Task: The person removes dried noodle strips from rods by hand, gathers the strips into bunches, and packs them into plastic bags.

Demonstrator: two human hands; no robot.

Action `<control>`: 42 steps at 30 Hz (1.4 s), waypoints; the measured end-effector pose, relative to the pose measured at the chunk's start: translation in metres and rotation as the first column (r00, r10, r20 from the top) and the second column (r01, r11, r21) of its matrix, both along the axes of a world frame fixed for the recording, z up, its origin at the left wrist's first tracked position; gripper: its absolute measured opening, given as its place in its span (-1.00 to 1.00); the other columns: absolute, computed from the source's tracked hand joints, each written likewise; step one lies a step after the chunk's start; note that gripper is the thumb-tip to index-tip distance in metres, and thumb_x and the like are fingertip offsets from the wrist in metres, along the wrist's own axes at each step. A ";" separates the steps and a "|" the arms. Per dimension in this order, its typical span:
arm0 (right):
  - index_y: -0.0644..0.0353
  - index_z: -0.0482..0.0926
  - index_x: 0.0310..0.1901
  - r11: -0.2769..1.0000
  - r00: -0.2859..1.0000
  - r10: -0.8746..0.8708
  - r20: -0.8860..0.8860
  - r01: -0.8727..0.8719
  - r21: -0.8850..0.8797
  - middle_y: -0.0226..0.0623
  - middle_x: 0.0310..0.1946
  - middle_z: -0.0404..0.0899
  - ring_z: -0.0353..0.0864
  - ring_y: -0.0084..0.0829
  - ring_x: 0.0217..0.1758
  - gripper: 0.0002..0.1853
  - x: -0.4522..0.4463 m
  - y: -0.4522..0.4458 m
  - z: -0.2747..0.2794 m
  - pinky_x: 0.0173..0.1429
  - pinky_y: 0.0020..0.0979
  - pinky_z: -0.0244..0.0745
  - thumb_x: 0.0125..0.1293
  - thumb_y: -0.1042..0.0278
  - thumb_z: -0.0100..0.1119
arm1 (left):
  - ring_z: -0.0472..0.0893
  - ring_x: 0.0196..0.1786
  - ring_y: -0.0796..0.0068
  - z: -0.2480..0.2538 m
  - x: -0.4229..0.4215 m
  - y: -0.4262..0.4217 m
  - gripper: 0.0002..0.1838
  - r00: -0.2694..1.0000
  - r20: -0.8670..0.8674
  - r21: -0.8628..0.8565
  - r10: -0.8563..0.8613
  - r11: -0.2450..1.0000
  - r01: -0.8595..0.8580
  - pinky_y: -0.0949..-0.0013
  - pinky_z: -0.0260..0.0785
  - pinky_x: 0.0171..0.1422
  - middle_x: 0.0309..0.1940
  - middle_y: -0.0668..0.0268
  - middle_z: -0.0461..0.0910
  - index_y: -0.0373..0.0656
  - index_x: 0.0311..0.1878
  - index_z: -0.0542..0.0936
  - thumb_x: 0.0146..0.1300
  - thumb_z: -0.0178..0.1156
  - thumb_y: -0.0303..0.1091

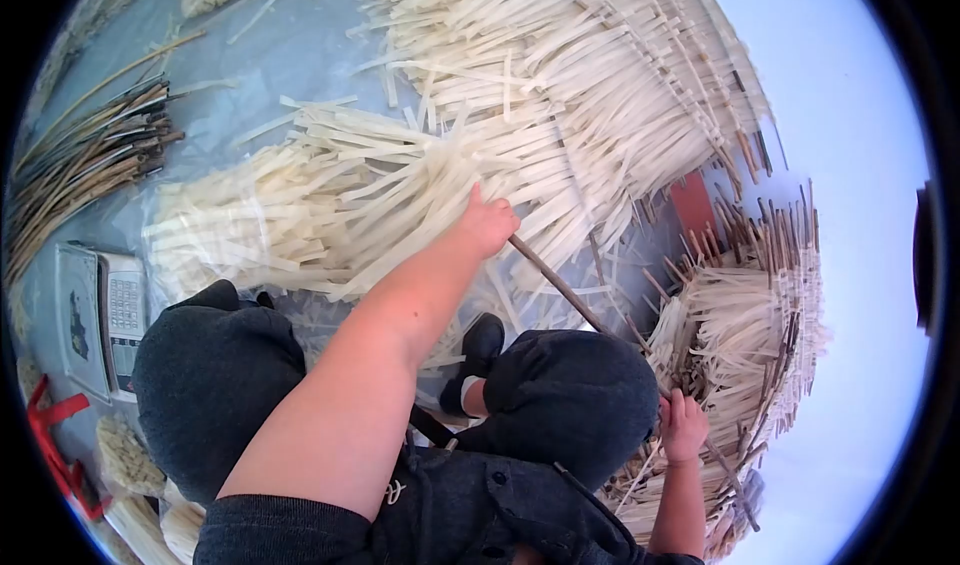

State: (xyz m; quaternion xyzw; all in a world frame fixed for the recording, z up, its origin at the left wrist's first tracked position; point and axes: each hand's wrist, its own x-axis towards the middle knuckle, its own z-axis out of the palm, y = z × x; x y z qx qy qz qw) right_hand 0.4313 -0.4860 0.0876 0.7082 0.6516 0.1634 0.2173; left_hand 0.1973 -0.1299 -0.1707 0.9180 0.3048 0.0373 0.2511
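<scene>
My left hand (487, 225) reaches out over the pale flat strips (400, 190), its fingers closed round the upper end of a thin brown stick (555, 280) and one finger pointing away. The stick slants down to the right over my knee. Low on the right, my right hand (683, 425) is closed on a brown stick beside that knee, next to a pile of strips hung on sticks (740, 315). Whether both hands hold the same stick is hard to tell. More strips hang in rows from sticks (600, 75) at the top.
A bundle of bare sticks (100, 155) lies at the far left. Below it is a scale with a keypad (122, 310), and a red object (60, 445) lies at the lower left. Plastic sheeting (290, 55) covers the floor. My bent knees frame the lower middle.
</scene>
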 end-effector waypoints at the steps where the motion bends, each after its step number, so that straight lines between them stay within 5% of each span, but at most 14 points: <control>1: 0.04 0.53 -0.12 1.000 0.998 -0.013 0.062 0.014 -0.013 -0.31 -0.48 0.39 0.47 -0.24 -0.44 -0.75 0.008 -0.013 0.009 -0.43 -0.20 0.36 0.25 0.13 0.21 | 0.38 0.30 0.49 -0.002 -0.001 0.000 -0.78 1.000 -0.024 -0.030 -0.005 1.000 0.004 -0.43 -0.07 0.43 -0.03 0.41 0.56 0.05 -0.09 0.58 0.26 0.01 -0.40; 11: 0.10 0.52 -0.13 0.990 0.973 -0.109 0.204 0.124 -0.062 -0.28 -0.43 0.43 0.48 -0.19 -0.36 -0.72 0.074 -0.097 0.082 -0.30 -0.18 0.39 0.17 0.19 0.24 | 0.37 0.31 0.49 -0.026 0.004 -0.010 -0.79 0.999 -0.036 0.004 -0.014 1.000 0.014 -0.48 -0.01 0.38 -0.02 0.45 0.54 0.07 -0.08 0.57 0.26 0.02 -0.36; 16: 0.18 0.45 0.09 0.857 0.827 -0.491 0.273 0.515 -0.022 -0.13 -0.21 0.54 0.53 -0.02 -0.14 -0.64 0.114 -0.166 0.125 -0.15 -0.07 0.45 0.27 0.33 0.15 | 0.29 0.39 0.45 -0.034 -0.015 -0.004 -0.71 0.983 -0.181 -0.079 -0.003 0.997 -0.012 -0.48 -0.08 0.41 0.13 0.43 0.50 0.10 0.06 0.55 0.27 0.09 -0.26; 18: 0.17 0.43 0.13 0.877 0.819 -0.454 0.352 0.479 0.017 -0.10 -0.16 0.54 0.53 -0.01 -0.11 -0.63 0.163 -0.231 0.159 -0.13 -0.06 0.45 0.30 0.34 0.12 | 0.23 0.44 0.42 -0.033 -0.028 0.006 -0.66 0.960 -0.277 -0.152 0.045 0.984 -0.090 -0.47 -0.12 0.43 0.18 0.42 0.48 0.11 0.12 0.53 0.28 0.12 -0.20; 21: 0.16 0.42 0.15 0.861 0.781 -0.491 0.386 0.503 0.076 -0.05 0.00 0.51 0.51 0.02 0.01 -0.66 0.153 -0.242 0.179 -0.10 -0.04 0.46 0.36 0.34 0.06 | 0.09 0.52 0.33 -0.016 -0.036 0.003 -0.54 0.966 -0.258 -0.121 -0.005 0.992 -0.027 -0.46 -0.23 0.46 0.33 0.43 0.37 0.15 0.22 0.50 0.26 0.17 -0.02; 23: 0.16 0.42 0.13 0.789 0.738 -0.600 0.310 0.609 0.078 -0.06 -0.01 0.54 0.54 0.03 -0.02 -0.67 0.125 -0.189 0.177 -0.13 -0.07 0.48 0.37 0.34 0.05 | -0.01 0.56 0.27 -0.014 -0.008 -0.015 -0.49 0.995 0.102 0.136 0.014 0.990 -0.028 -0.42 -0.29 0.49 0.41 0.45 0.28 0.15 0.24 0.50 0.28 0.13 0.10; 26: 0.19 0.46 0.05 0.925 0.915 -0.361 0.180 0.328 0.190 -0.06 -0.16 0.57 0.57 0.04 -0.20 -0.74 0.119 -0.127 0.156 -0.21 -0.08 0.47 0.39 0.32 0.06 | 0.20 0.47 0.23 0.057 0.030 -0.040 -0.49 0.971 0.239 -0.225 0.003 0.973 0.053 -0.04 -0.04 0.53 0.32 0.33 0.42 0.08 0.18 0.58 0.32 0.07 0.17; 28: 0.20 0.48 0.02 0.947 0.962 -0.242 0.127 0.206 0.246 -0.06 -0.22 0.58 0.58 0.04 -0.26 -0.76 0.099 -0.067 0.133 -0.24 -0.10 0.47 0.39 0.33 0.09 | 0.44 0.31 0.23 0.103 0.047 -0.059 -0.43 0.880 0.462 -0.717 0.113 0.631 0.295 0.16 0.29 0.35 0.22 0.14 0.50 0.00 0.18 0.58 0.30 0.11 0.21; 30: 0.22 0.50 -0.03 0.919 0.998 0.035 0.060 -0.056 0.390 -0.06 -0.28 0.58 0.57 0.02 -0.27 -0.80 0.079 -0.001 0.109 -0.26 -0.13 0.46 0.36 0.38 0.15 | 0.40 0.34 0.19 0.174 0.022 -0.076 -0.30 0.779 0.602 -0.748 0.177 0.467 0.472 0.18 0.22 0.42 0.23 0.13 0.49 -0.07 0.26 0.51 0.31 0.01 0.32; 33: 0.24 0.51 -0.05 0.904 0.974 0.181 -0.139 -0.109 0.414 -0.06 -0.30 0.59 0.59 -0.01 -0.28 -0.79 0.004 0.087 0.099 -0.27 -0.20 0.48 0.32 0.42 0.20 | 0.26 0.44 0.19 0.242 -0.010 -0.083 -0.23 0.771 0.507 -0.855 0.385 0.113 0.506 0.07 0.18 0.45 0.44 0.10 0.19 -0.17 0.33 0.40 0.32 0.00 0.31; 34: 0.24 0.51 -0.05 0.893 0.962 0.220 -0.160 -0.133 0.429 -0.06 -0.30 0.59 0.59 -0.01 -0.28 -0.79 -0.026 0.114 0.095 -0.27 -0.20 0.48 0.32 0.42 0.20 | 0.26 0.44 0.19 0.253 -0.024 -0.079 -0.23 0.768 0.493 -0.866 0.408 0.144 0.479 0.07 0.18 0.45 0.44 0.10 0.19 -0.17 0.33 0.40 0.32 0.00 0.31; 36: 0.23 0.51 -0.04 0.858 0.859 0.434 -0.272 -0.302 0.415 -0.06 -0.35 0.59 0.60 -0.01 -0.31 -0.77 -0.091 0.162 0.094 -0.28 -0.22 0.47 0.29 0.44 0.21 | 0.39 0.34 0.15 0.268 -0.046 -0.074 -0.31 0.583 0.404 -0.776 0.705 -0.073 0.626 0.03 0.25 0.40 0.43 0.13 0.18 -0.21 0.21 0.46 0.37 -0.03 0.26; 39: 0.21 0.50 -0.03 0.834 0.718 0.529 -0.452 -0.340 0.434 -0.07 -0.42 0.57 0.59 -0.04 -0.38 -0.75 -0.163 0.205 0.101 -0.30 -0.24 0.46 0.26 0.47 0.23 | 0.58 0.09 0.22 0.269 -0.138 -0.043 -0.47 0.447 0.439 -0.759 0.780 0.056 0.648 0.20 0.44 0.23 0.22 0.16 0.43 -0.24 0.02 0.53 0.44 -0.07 0.10; 42: 0.21 0.52 -0.11 0.933 0.727 0.350 -0.591 -0.209 0.294 -0.07 -0.47 0.55 0.59 -0.10 -0.41 -0.78 -0.170 0.223 0.097 -0.31 -0.29 0.45 0.21 0.49 0.25 | 0.65 -0.20 0.47 0.269 -0.263 0.000 -0.57 0.199 0.341 -0.915 0.919 0.276 0.293 0.36 0.54 -0.04 -0.23 0.22 0.67 -0.19 -0.17 0.61 0.45 -0.04 0.00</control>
